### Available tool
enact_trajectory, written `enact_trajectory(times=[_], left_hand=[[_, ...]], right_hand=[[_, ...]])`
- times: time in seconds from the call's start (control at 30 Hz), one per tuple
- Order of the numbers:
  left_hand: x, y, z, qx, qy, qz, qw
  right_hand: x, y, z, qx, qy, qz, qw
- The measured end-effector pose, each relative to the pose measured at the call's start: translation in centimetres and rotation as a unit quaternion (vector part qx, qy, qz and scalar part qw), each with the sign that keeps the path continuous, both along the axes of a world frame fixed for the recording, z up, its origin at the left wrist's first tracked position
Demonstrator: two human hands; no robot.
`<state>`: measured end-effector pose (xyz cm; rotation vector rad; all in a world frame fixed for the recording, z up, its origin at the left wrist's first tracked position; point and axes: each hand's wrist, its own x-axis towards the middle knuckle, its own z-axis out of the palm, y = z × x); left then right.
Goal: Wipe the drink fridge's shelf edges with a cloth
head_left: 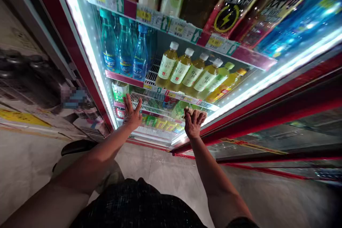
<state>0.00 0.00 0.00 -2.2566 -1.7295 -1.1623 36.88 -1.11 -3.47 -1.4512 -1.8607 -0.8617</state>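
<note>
I face a lit drinks cooler with a glass door (149,89) in a red frame. My left hand (131,113) lies flat against the lower part of the glass, fingers spread, open. My right hand (194,120) is closed over a small pale wad, perhaps a cloth (189,111), pressed against the glass near the door's lower right corner. Behind the glass, level with my hands, is a white wire shelf (151,104) and green packs below it.
Blue water bottles (125,51) and yellow-green tea bottles (187,71) fill the middle shelf. Price tags (176,26) line the shelf above. A red door frame (280,110) runs to the right. Grey tiled floor (165,171) lies below; my knees are bent in front of it.
</note>
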Motion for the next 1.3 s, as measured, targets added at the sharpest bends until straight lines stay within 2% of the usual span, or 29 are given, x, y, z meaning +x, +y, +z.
enact_trajectory(times=[0.1,0.2,0.27,0.33,0.43,0.5,0.57,0.67,0.73,0.8,0.93,1.0,1.13,1.2,1.3], left_hand=[[0.6,-0.1,-0.2,-0.006,-0.005,0.011,1.000],[0.5,-0.2,-0.4,-0.009,-0.004,0.011,1.000],[0.2,-0.2,-0.4,-0.011,0.002,0.009,1.000],[0.0,-0.3,-0.4,-0.017,0.009,0.014,1.000],[0.0,-0.4,-0.6,-0.029,0.005,0.026,0.999],[0.3,-0.4,-0.8,-0.036,-0.007,0.031,0.999],[0.5,-0.4,-1.0,-0.043,-0.017,0.034,0.998],[0.7,-0.3,-1.2,-0.051,-0.023,0.037,0.998],[0.8,-0.3,-1.2,-0.055,-0.025,0.037,0.997],[0.9,-0.3,-1.2,-0.058,-0.027,0.036,0.997],[1.0,-0.3,-1.3,-0.062,-0.035,0.029,0.997],[1.1,-0.4,-1.3,-0.064,-0.039,0.027,0.997],[0.8,-0.5,-1.3,-0.068,-0.031,0.018,0.997],[0.5,-0.5,-1.3,-0.067,-0.026,0.015,0.997],[0.1,-0.6,-1.5,-0.070,-0.020,0.010,0.997]], right_hand=[[-0.7,0.3,-1.2,-0.045,-0.023,0.011,0.999],[-0.5,-0.1,-2.1,-0.089,-0.117,0.083,0.986],[-0.1,-0.4,-1.8,-0.097,-0.173,0.130,0.972],[0.1,-0.2,-0.6,-0.082,-0.190,0.152,0.967],[-0.2,0.8,1.5,-0.038,-0.152,0.142,0.977],[-0.7,1.3,2.1,-0.011,-0.118,0.122,0.985],[-0.9,1.3,1.8,-0.006,-0.116,0.131,0.985],[-0.7,0.6,0.7,-0.036,-0.158,0.176,0.971],[-0.7,0.3,0.8,-0.055,-0.182,0.194,0.962],[-1.1,0.6,1.6,-0.056,-0.178,0.184,0.965],[-2.9,1.9,2.8,-0.023,-0.095,0.123,0.988],[-3.8,2.1,2.1,-0.023,-0.083,0.120,0.989],[-4.7,1.4,0.3,-0.052,-0.145,0.171,0.973],[-5.2,1.4,0.8,-0.062,-0.167,0.180,0.967],[-6.2,2.3,2.8,-0.038,-0.148,0.160,0.975]])
